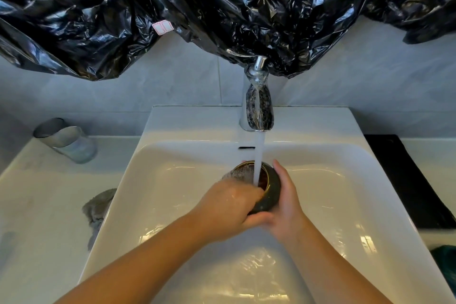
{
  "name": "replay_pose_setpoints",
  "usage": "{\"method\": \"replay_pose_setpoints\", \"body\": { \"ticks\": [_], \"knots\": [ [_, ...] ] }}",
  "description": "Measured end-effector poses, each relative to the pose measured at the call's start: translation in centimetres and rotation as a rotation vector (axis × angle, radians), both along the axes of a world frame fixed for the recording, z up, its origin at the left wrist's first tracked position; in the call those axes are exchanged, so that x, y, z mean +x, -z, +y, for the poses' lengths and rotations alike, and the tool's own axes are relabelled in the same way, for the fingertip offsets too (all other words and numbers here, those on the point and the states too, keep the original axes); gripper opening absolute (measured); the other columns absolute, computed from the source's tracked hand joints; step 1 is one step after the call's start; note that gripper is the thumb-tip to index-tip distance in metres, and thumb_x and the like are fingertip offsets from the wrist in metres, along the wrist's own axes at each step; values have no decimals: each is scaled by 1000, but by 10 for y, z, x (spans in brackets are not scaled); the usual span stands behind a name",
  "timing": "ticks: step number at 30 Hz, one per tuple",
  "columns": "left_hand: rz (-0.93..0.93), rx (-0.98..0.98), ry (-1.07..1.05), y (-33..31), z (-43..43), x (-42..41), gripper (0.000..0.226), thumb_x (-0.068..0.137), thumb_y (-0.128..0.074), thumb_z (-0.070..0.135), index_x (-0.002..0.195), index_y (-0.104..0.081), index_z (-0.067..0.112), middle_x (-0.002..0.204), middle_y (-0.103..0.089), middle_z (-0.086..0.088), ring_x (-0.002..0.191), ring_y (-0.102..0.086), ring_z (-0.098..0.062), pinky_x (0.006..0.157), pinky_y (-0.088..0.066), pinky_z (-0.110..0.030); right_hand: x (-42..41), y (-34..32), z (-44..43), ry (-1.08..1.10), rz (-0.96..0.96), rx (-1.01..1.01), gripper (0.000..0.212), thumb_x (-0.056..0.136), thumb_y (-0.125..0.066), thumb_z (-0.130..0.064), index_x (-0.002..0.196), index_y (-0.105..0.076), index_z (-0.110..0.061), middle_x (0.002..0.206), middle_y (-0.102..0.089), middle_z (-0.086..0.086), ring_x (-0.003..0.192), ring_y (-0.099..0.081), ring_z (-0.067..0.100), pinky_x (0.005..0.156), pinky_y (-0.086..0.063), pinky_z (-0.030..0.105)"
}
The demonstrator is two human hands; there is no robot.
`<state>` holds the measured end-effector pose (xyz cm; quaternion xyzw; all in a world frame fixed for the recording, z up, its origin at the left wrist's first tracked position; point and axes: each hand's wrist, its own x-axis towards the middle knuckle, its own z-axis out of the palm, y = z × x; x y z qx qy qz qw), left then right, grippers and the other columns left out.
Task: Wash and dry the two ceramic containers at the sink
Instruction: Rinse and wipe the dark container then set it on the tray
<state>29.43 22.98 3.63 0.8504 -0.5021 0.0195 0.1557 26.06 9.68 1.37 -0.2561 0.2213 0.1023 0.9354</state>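
Note:
A dark green ceramic container with a gold rim is held over the white sink, under the running water stream from the chrome faucet. My right hand wraps around its right side and bottom. My left hand covers its left side, with fingers reaching over the rim into the opening. Water splashes off the rim at the left. A second ceramic container is not visible.
A glass tumbler stands on the counter at the left. A grey cloth lies by the sink's left edge. A black mat lies at the right, with something dark green below it. Black plastic sheeting hangs above.

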Motion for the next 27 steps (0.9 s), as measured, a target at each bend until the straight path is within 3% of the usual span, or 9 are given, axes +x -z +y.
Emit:
{"method": "replay_pose_setpoints", "body": {
  "ticks": [2, 6, 10, 14, 16, 18, 21, 24, 27],
  "knots": [
    [257, -123, -95, 0, -2, -7, 42, 91, -38, 56, 79, -52, 18, 67, -55, 3, 61, -53, -16, 56, -37, -31, 1, -3, 4, 20, 58, 39, 62, 89, -45, -58, 71, -77, -9, 72, -72, 10, 67, -73, 25, 71, -51, 37],
    [892, -645, -415, -11, -16, -15, 56, 80, -42, 57, 79, -62, 5, 67, -59, -3, 64, -55, -10, 61, -44, -30, 7, -1, 12, 97, 68, 46, 62, 96, -41, -57, 72, -80, -15, 75, -74, 8, 72, -75, 23, 71, -52, 37],
    [1019, -806, -556, -19, -22, -16, 53, 94, -44, 50, 82, -71, 7, 75, -71, -7, 72, -67, -13, 70, -54, -27, 7, -1, 11, 87, 71, -26, 66, 93, -39, -63, 79, -82, -14, 88, -76, 12, 81, -76, 26, 77, -50, 41],
    [1161, -958, -647, -21, -28, -16, 40, 98, -42, 38, 88, -74, 15, 92, -75, -11, 90, -71, -18, 86, -56, -40, 11, 3, 14, 95, 111, -149, 62, 93, -41, -62, 91, -79, -14, 100, -76, 14, 96, -71, 30, 81, -52, 43],
    [1364, -1040, -580, -20, -25, -16, 33, 96, -50, 35, 105, -70, 10, 105, -72, -13, 102, -68, -24, 95, -52, -44, 12, 1, 15, 94, 110, -220, 56, 97, -44, -54, 85, -79, -13, 93, -77, 13, 90, -72, 28, 79, -52, 41],
    [1542, -1114, -435, -18, -20, -15, 46, 87, -54, 25, 122, -56, -4, 114, -65, -22, 110, -62, -34, 99, -48, -46, 11, -1, 13, 97, 105, -267, 52, 100, -47, -41, 74, -80, -11, 81, -77, 14, 75, -75, 25, 70, -54, 38],
    [1620, -1195, -234, -15, -11, -7, 50, 86, -50, 9, 131, -42, -11, 118, -57, -27, 110, -57, -36, 96, -49, -42, 9, -7, 9, 51, 66, -346, 37, 96, -51, -37, 86, -74, -10, 82, -76, 13, 70, -71, 25, 61, -51, 34],
    [1558, -1167, -234, -13, -6, -3, 48, 85, -53, 5, 130, -44, -8, 117, -60, -29, 108, -60, -39, 94, -51, -44, 7, -9, 7, -2, 63, -365, 36, 96, -47, -38, 90, -67, -9, 65, -69, 8, 54, -59, 19, 47, -37, 26],
    [1429, -1077, -353, -9, -7, -4, 43, 83, -60, 9, 121, -52, -7, 114, -64, -29, 104, -65, -38, 91, -54, -45, 7, -7, 8, -42, 70, -382, 52, 98, -36, -51, 106, -69, -10, 90, -76, 11, 82, -69, 27, 68, -53, 39]
  ]
}}
